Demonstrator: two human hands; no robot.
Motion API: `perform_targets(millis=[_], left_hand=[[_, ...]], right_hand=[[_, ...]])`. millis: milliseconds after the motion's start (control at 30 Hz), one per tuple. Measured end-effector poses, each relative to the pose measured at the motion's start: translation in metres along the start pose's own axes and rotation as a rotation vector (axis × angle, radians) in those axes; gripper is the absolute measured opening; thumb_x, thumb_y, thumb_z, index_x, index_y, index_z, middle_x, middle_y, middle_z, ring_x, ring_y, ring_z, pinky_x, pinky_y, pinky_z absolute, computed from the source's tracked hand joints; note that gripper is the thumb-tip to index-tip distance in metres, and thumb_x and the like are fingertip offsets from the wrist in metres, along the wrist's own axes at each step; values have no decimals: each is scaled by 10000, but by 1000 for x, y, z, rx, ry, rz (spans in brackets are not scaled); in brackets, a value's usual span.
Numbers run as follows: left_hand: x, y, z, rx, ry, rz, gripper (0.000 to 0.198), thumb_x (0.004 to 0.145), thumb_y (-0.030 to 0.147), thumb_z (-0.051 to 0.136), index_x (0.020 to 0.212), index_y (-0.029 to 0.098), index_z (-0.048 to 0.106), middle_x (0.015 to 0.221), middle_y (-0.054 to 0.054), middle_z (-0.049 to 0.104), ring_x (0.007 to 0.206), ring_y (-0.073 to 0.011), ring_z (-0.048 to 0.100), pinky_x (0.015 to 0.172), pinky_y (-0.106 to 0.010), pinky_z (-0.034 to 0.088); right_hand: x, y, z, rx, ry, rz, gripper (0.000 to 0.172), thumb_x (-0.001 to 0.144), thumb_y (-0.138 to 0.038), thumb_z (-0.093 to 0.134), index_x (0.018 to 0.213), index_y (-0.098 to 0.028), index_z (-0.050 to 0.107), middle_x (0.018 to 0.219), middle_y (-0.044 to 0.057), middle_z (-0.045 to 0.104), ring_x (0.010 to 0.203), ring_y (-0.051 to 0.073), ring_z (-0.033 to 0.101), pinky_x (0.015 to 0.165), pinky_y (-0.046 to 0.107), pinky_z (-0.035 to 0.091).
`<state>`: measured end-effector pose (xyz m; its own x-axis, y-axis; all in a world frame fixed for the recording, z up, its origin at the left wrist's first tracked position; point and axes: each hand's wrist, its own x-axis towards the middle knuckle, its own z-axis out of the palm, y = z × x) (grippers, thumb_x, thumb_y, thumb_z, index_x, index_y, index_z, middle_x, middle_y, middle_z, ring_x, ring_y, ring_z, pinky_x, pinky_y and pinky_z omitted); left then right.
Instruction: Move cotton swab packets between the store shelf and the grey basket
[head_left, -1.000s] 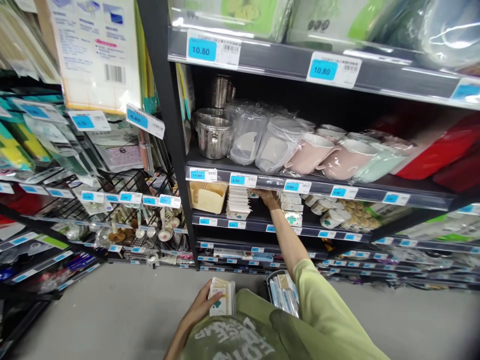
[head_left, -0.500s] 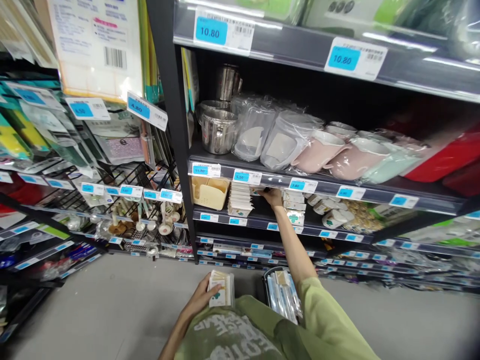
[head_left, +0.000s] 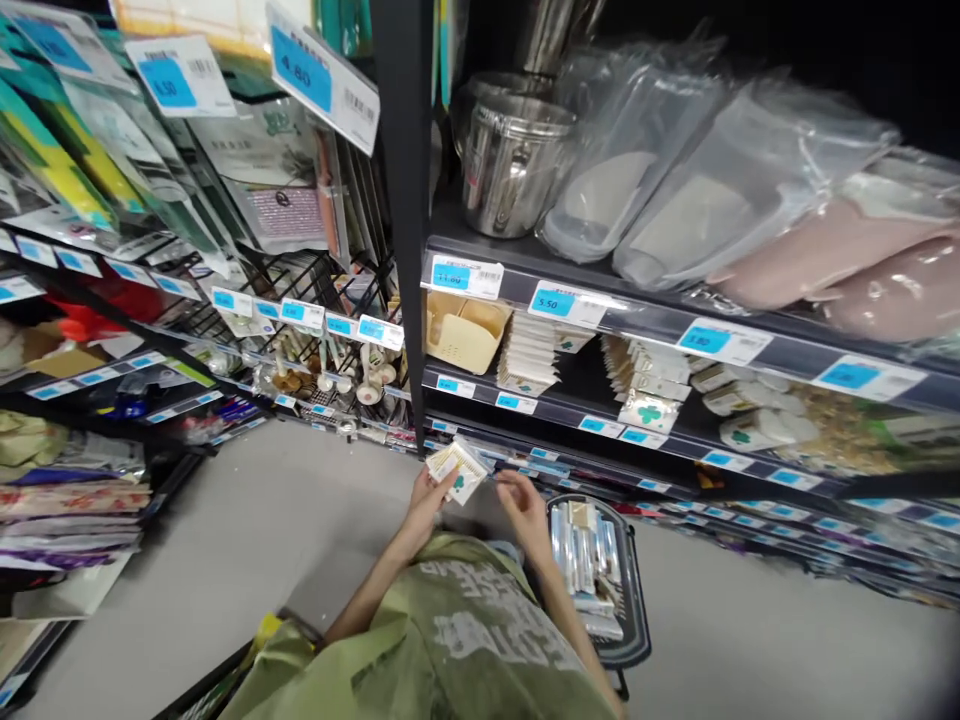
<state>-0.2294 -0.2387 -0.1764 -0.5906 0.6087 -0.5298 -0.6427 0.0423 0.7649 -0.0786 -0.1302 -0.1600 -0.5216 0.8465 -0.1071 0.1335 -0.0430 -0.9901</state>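
Note:
My left hand (head_left: 427, 505) is closed round a few small flat packs (head_left: 463, 470) in front of my waist. They are white with a green clover mark, and thin pale sticks show through the wrapping. Just right of the packs is my right hand (head_left: 521, 500), its fingers loosely bent and apart, with nothing visible in them. Similar clover-marked packs stand in a stack (head_left: 651, 395) on the low shelf, beside another row of packs (head_left: 529, 352) and a cream plastic holder (head_left: 469, 335).
A dark basket (head_left: 637, 610) filled with wrapped goods sits to my right. Above the packs, a shelf holds steel cups (head_left: 514, 165), bagged clear jugs (head_left: 600, 195) and pink jugs (head_left: 892, 270). Hanging kitchen tools (head_left: 367, 375) fill the rack at left. A black upright (head_left: 405, 200) divides the racks.
My right hand has come out of the shelf and down to beside the packs in my left hand. The packs have tilted in the left hand. My view has moved closer to the shelf.

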Motion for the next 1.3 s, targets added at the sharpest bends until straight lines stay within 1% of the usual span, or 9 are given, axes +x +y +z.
perform_targets(millis=[100, 167, 233, 333, 433, 600, 767, 967, 1300], left_hand=[[-1, -4, 7, 56, -67, 48, 745, 663, 496, 878, 1258, 178, 563, 1250, -123, 700, 1059, -248, 697, 864, -318, 558], [-1, -8, 8, 87, -106, 46, 746, 677, 490, 871, 1271, 177, 545, 1247, -121, 701, 1087, -257, 690, 916, -346, 550], [-3, -12, 7, 96, -160, 11, 761, 682, 480, 873, 1291, 179, 530, 1239, -121, 706, 1100, -261, 687, 955, -367, 539], [-9, -11, 4, 49, -267, -58, 785, 663, 443, 898, 1311, 199, 528, 1267, -118, 699, 1160, -254, 666, 1055, -383, 489], [-17, -3, 5, -21, -341, -91, 807, 630, 382, 927, 1320, 235, 536, 1345, -107, 660, 1258, -255, 611, 1118, -397, 447], [-24, 6, 8, -69, -323, -90, 781, 612, 364, 935, 1281, 238, 551, 1375, -108, 633, 1261, -287, 600, 1051, -461, 512], [-23, 3, 3, -41, -293, 11, 701, 613, 327, 942, 1196, 198, 575, 1253, -90, 700, 1174, -222, 648, 1063, -347, 480], [-24, 5, 2, 23, -384, 70, 584, 669, 318, 910, 1131, 191, 576, 1143, -82, 731, 1016, -209, 694, 924, -307, 524], [-25, 0, 2, 42, -389, 84, 521, 708, 378, 880, 1106, 183, 606, 1096, -93, 728, 1050, -237, 679, 936, -331, 521]], right_hand=[[-8, 18, 17, 133, -5, 114, 317, 762, -536, 765, 962, -305, 680, 842, 26, 705, 656, 230, 662, 583, 371, 556], [-2, 21, 15, 134, 2, 131, 325, 748, -541, 789, 886, -274, 667, 678, -13, 628, 551, 187, 571, 529, 320, 485], [7, 18, 7, 125, -13, 131, 349, 742, -543, 804, 864, -249, 662, 598, -43, 554, 506, 150, 478, 505, 280, 402], [21, 8, -2, 152, -38, 111, 366, 744, -525, 820, 866, -215, 668, 594, -55, 523, 519, 121, 423, 515, 252, 325], [28, -5, -1, 196, -15, 71, 335, 745, -482, 838, 789, -200, 664, 652, -32, 569, 595, 127, 476, 575, 251, 351], [26, -27, 12, 301, 33, 53, 283, 734, -422, 858, 792, -213, 677, 728, -16, 622, 674, 145, 532, 627, 254, 392], [23, -40, 17, 376, 29, 78, 287, 700, -394, 885, 809, -217, 688, 746, -16, 642, 693, 146, 560, 659, 258, 431], [19, -48, 12, 400, 58, 92, 331, 637, -351, 928, 827, -216, 693, 660, -34, 640, 618, 135, 560, 614, 249, 432], [17, -48, 9, 370, 91, 102, 377, 642, -419, 922, 851, -215, 684, 601, -39, 640, 542, 126, 537, 562, 248, 410]])
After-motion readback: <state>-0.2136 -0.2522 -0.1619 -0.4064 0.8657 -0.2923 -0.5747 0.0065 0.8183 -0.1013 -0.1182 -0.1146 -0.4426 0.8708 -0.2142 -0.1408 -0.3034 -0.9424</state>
